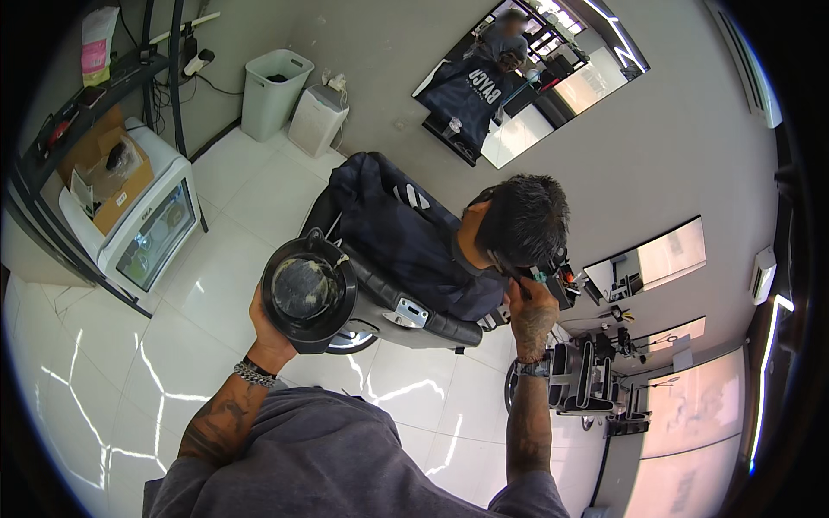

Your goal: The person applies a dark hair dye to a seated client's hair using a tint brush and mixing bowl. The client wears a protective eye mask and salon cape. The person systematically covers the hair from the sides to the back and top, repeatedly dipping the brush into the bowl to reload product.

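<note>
A black plastic mixing bowl (309,289) with pale paste residue on its inside and rim rests in my left hand (269,330), whose fingers wrap its outer side. My right hand (532,311) is raised at the side of a seated person's head (528,217), fingers closed on a thin dark tool, perhaps a brush or comb; its kind cannot be told. The person has short dark hair and wears a dark barber's cape (401,239). They sit in a black barber chair (414,294) between my two arms and the wall.
Ahead, a wall mirror (537,84) reflects the caped person. A pale bin (272,97) and a white appliance (318,120) stand by the wall. To the left are a glass-door mini fridge (158,226) and a black shelf frame (175,78). More barber chairs (583,379) stand at right.
</note>
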A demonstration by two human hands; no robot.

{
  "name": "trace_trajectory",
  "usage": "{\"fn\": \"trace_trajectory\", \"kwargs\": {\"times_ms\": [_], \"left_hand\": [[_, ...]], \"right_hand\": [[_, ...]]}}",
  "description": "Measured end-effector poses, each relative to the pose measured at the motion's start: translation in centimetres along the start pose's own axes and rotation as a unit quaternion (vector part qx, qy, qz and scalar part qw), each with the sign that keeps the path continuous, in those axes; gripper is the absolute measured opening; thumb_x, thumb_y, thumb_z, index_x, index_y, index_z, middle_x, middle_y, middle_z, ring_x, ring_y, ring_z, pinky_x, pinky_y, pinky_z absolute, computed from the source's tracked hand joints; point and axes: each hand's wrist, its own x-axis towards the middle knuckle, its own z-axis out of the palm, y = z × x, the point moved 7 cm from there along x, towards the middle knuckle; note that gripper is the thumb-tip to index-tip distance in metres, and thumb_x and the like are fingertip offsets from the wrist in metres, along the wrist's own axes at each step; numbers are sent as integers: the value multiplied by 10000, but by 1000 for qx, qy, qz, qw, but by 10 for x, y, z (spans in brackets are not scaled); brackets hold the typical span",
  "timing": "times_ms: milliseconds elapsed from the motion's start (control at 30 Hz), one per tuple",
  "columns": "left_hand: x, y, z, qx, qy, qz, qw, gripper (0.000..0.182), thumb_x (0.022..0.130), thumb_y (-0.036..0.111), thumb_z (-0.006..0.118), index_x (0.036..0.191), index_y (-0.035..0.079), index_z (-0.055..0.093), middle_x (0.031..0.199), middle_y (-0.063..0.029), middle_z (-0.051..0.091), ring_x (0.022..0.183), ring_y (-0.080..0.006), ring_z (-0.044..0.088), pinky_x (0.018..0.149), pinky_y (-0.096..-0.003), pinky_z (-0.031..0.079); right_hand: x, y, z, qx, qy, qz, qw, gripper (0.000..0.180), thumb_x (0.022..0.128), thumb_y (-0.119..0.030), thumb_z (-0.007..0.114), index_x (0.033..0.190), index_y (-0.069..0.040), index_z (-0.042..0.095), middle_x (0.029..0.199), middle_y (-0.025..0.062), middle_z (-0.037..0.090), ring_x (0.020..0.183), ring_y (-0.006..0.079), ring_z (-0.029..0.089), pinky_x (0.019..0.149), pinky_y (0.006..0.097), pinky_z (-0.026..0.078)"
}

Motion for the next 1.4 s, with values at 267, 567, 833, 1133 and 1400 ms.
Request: {"fn": "trace_trajectory", "kwargs": {"times_ms": [267, 567, 833, 1133, 1400], "left_hand": [[-9, 7, -11, -60, -30, -12, 998, 703, 1056, 585, 322, 1490, 65, 508, 1439, -191, 604, 1274, -324, 646, 1059, -482, 566], [-13, 6, -23, -63, -13, -25, 998, 710, 1056, 588, 323, 1502, 61, 491, 1445, -195, 597, 1273, -326, 647, 1060, -482, 566], [-31, -20, -17, -53, -19, -16, 998, 702, 1056, 559, 284, 1483, 48, 507, 1422, -196, 609, 1277, -321, 646, 1043, -483, 581], [-50, -110, -10, -64, -42, 105, 991, 699, 1064, 558, 307, 1468, 27, 514, 1395, -213, 619, 1255, -332, 657, 1026, -488, 592], [-80, -175, -28, -112, -1, 159, 981, 662, 1081, 522, 307, 1439, 16, 542, 1378, -207, 635, 1217, -320, 680, 1022, -467, 595]], "right_hand": [[9, -24, 15, -88, -49, -37, 994, 235, 868, -235, 798, 952, -17, 790, 836, 172, 765, 762, 331, 765, 701, 404, 587], [14, -16, 12, -77, -49, -66, 994, 181, 870, -179, 797, 966, -26, 785, 875, 169, 765, 800, 322, 759, 719, 395, 581], [6, 8, -3, 68, -24, -125, 989, 176, 853, -107, 825, 966, 18, 773, 890, 174, 766, 770, 275, 768, 679, 355, 593], [6, 59, 1, 127, 10, -167, 978, 147, 874, -105, 816, 952, 9, 767, 868, 170, 759, 752, 298, 756, 666, 344, 572], [10, 76, 28, 198, 58, -255, 945, 145, 876, -90, 819, 956, 16, 761, 869, 164, 763, 753, 263, 748, 696, 344, 560]]}}
